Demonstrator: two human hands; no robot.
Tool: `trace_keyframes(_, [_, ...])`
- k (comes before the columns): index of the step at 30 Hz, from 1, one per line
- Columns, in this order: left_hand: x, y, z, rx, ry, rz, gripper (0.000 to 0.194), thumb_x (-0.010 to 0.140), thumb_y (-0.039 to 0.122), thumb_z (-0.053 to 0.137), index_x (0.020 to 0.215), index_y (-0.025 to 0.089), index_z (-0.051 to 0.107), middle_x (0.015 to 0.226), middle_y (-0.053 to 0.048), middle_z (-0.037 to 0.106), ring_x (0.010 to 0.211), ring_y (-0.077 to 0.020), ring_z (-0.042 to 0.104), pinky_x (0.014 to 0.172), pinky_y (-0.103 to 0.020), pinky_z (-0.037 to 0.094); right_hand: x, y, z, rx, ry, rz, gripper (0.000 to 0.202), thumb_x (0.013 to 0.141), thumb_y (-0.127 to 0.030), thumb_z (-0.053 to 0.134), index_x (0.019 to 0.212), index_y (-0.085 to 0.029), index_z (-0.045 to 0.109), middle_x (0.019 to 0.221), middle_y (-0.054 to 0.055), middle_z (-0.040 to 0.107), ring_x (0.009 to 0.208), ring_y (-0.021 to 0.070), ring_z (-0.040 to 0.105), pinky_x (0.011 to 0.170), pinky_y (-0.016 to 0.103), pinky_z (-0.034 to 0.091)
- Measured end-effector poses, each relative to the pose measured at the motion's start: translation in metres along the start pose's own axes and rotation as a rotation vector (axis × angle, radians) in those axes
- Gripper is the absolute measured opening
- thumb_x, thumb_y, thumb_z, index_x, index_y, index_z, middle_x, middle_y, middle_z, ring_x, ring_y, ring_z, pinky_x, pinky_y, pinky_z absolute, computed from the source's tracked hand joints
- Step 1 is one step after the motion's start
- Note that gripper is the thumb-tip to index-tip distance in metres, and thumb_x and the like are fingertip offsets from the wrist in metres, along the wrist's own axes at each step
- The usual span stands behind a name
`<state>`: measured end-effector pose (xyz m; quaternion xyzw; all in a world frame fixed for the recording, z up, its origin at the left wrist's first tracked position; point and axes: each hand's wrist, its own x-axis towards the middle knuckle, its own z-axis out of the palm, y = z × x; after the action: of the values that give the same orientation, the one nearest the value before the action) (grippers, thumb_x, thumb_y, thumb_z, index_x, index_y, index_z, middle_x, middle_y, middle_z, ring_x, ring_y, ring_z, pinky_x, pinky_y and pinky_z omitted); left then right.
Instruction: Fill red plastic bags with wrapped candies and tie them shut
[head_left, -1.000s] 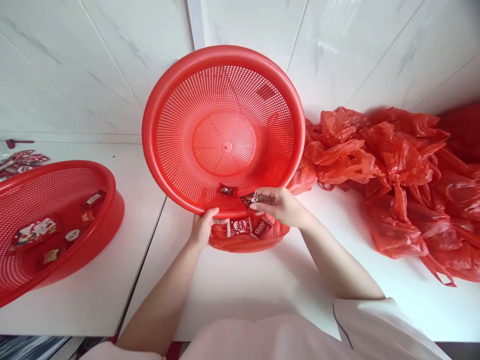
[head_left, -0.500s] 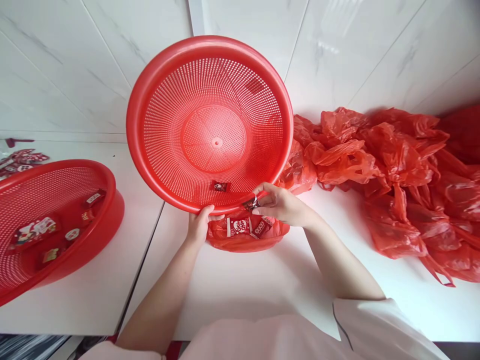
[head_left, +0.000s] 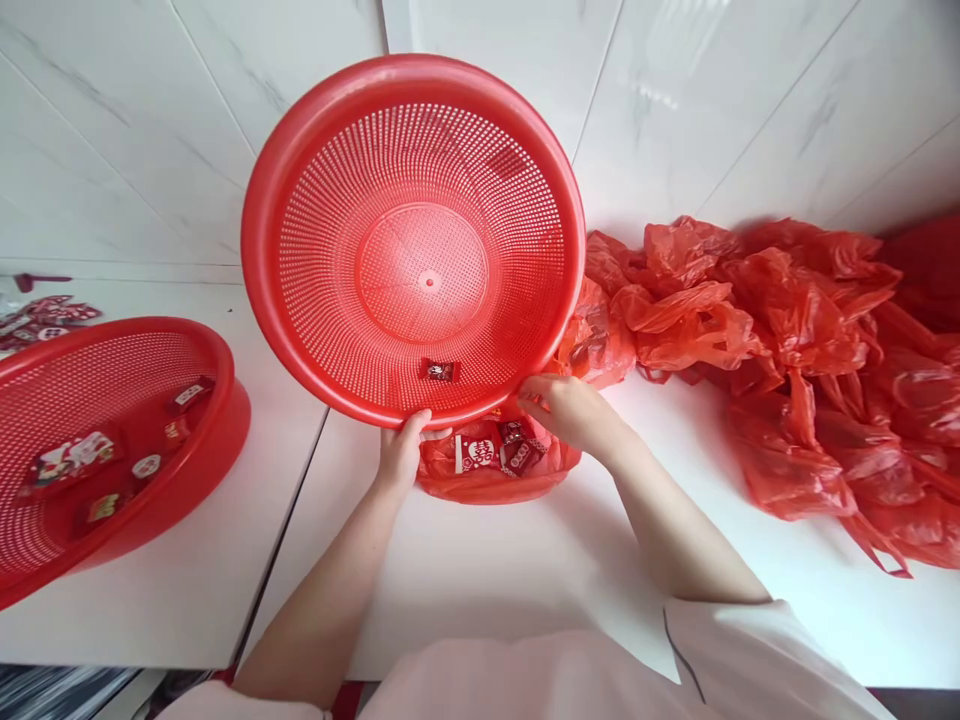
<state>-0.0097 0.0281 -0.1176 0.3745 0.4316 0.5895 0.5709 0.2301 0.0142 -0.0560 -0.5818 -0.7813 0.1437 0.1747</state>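
Observation:
My left hand [head_left: 400,452] grips the lower rim of a red plastic colander [head_left: 428,235], thumb over the edge. The colander is tilted toward me, and one small dark red wrapped candy [head_left: 439,371] lies low on its inner wall. Beneath the rim sits an opened red plastic bag [head_left: 495,492]. Inside it are a red-and-white packet [head_left: 478,455] and small dark red wrapped candies [head_left: 523,457]. My right hand [head_left: 568,408] is at the colander's lower right rim, over the bag, its fingers bent and slightly apart. No candy shows in them, though the fingertips are partly hidden.
At left, a second red colander [head_left: 238,420] leans with several wrapped sweets inside. Behind it lie more red packets [head_left: 45,318]. Several filled red plastic bags [head_left: 795,330] are heaped along the tiled wall at right. A seam crosses the white table [head_left: 465,580].
The small candy that my right hand held has dropped into the bag, beside the other packets. My right hand has shifted slightly right. The colander has moved slightly up and left.

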Motion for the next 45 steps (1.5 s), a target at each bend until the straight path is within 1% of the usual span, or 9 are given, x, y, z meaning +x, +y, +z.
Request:
trace_keyframes(3, [-0.005, -0.004, 0.003, 0.008, -0.037, -0.027, 0.039, 0.070, 0.027, 0.071, 0.107, 0.020, 0.060, 0.106, -0.004, 0.065, 0.090, -0.0226, 0.067, 0.063, -0.035, 0.063, 0.000, -0.009, -0.001, 0.071, 0.167, -0.040, 0.023, 0.095, -0.033, 0.043, 0.097, -0.020, 0.062, 0.089, 0.008, 0.067, 0.077, 0.0200, 0.064, 0.069, 0.031, 0.049])
trace_keyframes(5, [-0.012, -0.007, 0.007, 0.015, -0.077, -0.063, 0.037, 0.071, 0.028, 0.072, 0.105, 0.019, 0.061, 0.102, -0.004, 0.066, 0.088, -0.0240, 0.068, 0.062, -0.036, 0.063, 0.000, -0.015, 0.003, 0.098, 0.224, -0.093, 0.028, 0.095, -0.036, 0.043, 0.109, -0.019, 0.060, 0.105, 0.011, 0.066, 0.094, 0.0237, 0.063, 0.081, 0.035, 0.050])
trace_keyframes(8, [-0.023, -0.009, 0.014, 0.030, -0.166, -0.115, 0.033, 0.073, 0.029, 0.071, 0.103, 0.018, 0.064, 0.102, -0.006, 0.067, 0.086, -0.0259, 0.069, 0.060, -0.037, 0.063, 0.002, -0.019, 0.015, 0.067, 0.178, -0.190, 0.049, 0.093, -0.043, 0.046, 0.136, -0.018, 0.044, 0.139, 0.015, 0.049, 0.127, 0.0292, 0.047, 0.102, 0.045, 0.041])
trace_keyframes(11, [-0.031, -0.008, 0.018, 0.073, -0.225, -0.129, 0.027, 0.075, 0.030, 0.070, 0.099, 0.016, 0.066, 0.101, -0.007, 0.068, 0.079, -0.0247, 0.070, 0.058, -0.037, 0.063, 0.003, -0.019, 0.024, 0.042, 0.035, -0.249, 0.062, 0.094, -0.048, 0.044, 0.146, -0.017, 0.032, 0.146, 0.016, 0.041, 0.134, 0.0306, 0.039, 0.108, 0.052, 0.034])
trace_keyframes(15, [-0.029, -0.009, 0.016, 0.129, -0.229, -0.101, 0.019, 0.077, 0.030, 0.069, 0.086, 0.014, 0.069, 0.090, -0.008, 0.070, 0.073, -0.0245, 0.070, 0.055, -0.035, 0.062, 0.001, -0.019, 0.020, 0.140, -0.088, -0.295, 0.059, 0.092, -0.048, 0.048, 0.142, -0.016, 0.040, 0.132, 0.018, 0.055, 0.119, 0.0287, 0.054, 0.097, 0.046, 0.045])
trace_keyframes(19, [-0.020, -0.013, 0.010, 0.071, -0.165, -0.109, 0.024, 0.073, 0.029, 0.071, 0.093, 0.017, 0.068, 0.100, -0.007, 0.069, 0.083, -0.0264, 0.070, 0.057, -0.035, 0.062, 0.000, -0.021, 0.013, 0.332, -0.131, -0.358, 0.035, 0.089, -0.034, 0.057, 0.121, -0.019, 0.060, 0.113, 0.011, 0.065, 0.102, 0.0222, 0.061, 0.090, 0.036, 0.049])
trace_keyframes(28, [-0.005, -0.008, 0.002, 0.014, -0.081, -0.064, 0.033, 0.072, 0.026, 0.071, 0.102, 0.016, 0.063, 0.102, -0.007, 0.066, 0.085, -0.0246, 0.069, 0.062, -0.036, 0.063, 0.002, -0.021, 0.010, 1.172, -0.324, 0.003, 0.039, 0.090, -0.047, 0.053, 0.109, -0.016, 0.067, 0.092, 0.005, 0.070, 0.084, 0.0164, 0.067, 0.079, 0.030, 0.055])
trace_keyframes(39, [0.004, 0.000, -0.003, -0.048, 0.002, 0.028, 0.044, 0.072, 0.022, 0.070, 0.115, 0.025, 0.058, 0.105, -0.005, 0.064, 0.094, -0.0246, 0.066, 0.065, -0.037, 0.062, 0.001, -0.019, 0.012, 1.117, -0.436, 0.048, 0.046, 0.087, -0.053, 0.054, 0.115, -0.019, 0.065, 0.094, 0.006, 0.071, 0.081, 0.0183, 0.070, 0.066, 0.028, 0.060])
trace_keyframes(45, [0.006, -0.001, -0.002, -0.070, 0.049, 0.059, 0.040, 0.070, 0.022, 0.073, 0.108, 0.025, 0.061, 0.101, -0.002, 0.063, 0.090, -0.0192, 0.064, 0.067, -0.035, 0.062, -0.001, -0.008, 0.020, 0.747, -0.602, -0.015, 0.028, 0.087, -0.046, 0.056, 0.086, -0.022, 0.071, 0.070, 0.001, 0.068, 0.059, 0.0166, 0.067, 0.053, 0.027, 0.054])
